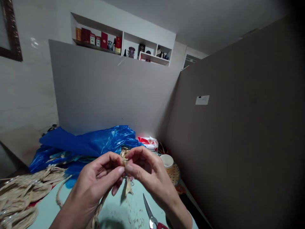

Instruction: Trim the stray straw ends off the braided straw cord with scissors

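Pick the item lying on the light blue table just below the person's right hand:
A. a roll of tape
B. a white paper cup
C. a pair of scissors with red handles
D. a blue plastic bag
C: scissors with open blades and red handles lie on the table just under the right hand; the cup and the blue bag lie farther back.

No legible text anywhere
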The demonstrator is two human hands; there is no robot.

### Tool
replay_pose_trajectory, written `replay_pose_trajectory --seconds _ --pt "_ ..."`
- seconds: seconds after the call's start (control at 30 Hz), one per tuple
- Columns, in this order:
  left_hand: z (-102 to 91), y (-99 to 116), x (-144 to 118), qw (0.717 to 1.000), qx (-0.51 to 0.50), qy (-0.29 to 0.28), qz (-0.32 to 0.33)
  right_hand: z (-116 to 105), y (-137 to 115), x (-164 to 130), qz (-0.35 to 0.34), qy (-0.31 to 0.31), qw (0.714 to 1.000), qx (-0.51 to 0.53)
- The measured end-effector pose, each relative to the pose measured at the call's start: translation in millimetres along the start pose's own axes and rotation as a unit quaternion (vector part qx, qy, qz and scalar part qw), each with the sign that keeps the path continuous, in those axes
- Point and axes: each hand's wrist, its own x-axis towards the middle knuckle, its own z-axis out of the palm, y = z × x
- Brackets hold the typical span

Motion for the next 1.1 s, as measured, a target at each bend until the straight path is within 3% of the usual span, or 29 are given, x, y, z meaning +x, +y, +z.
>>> replay_pose_trajectory --seconds 0.1,0.3,0.5,0.7,1.0,1.1 --pt "1.3 -2 1 0.999 0.038 0.008 0.032 -2 -1 -1 0.014 0.012 1.0 -0.018" --pt "-5.0 -5 5 0.991 0.114 0.001 0.073 -5 -1 0 0.076 0.004 0.993 0.09" --pt "-0.9 -3 -1 0.986 0.13 0.077 0.075 -5 3 4 0.08 -0.01 0.985 0.15" --pt "-1.3 -7 2 0.997 0.052 0.042 0.045 -7 0 2 0.093 -0.024 0.98 0.175" --pt "1.5 -10 -2 0.983 0.127 0.09 0.097 -5 3 3 0.132 0.003 0.971 0.199" --pt "2.1 -9 -3 0.97 0.182 0.08 0.141 -6 6 5 0.129 0.015 0.973 0.192"
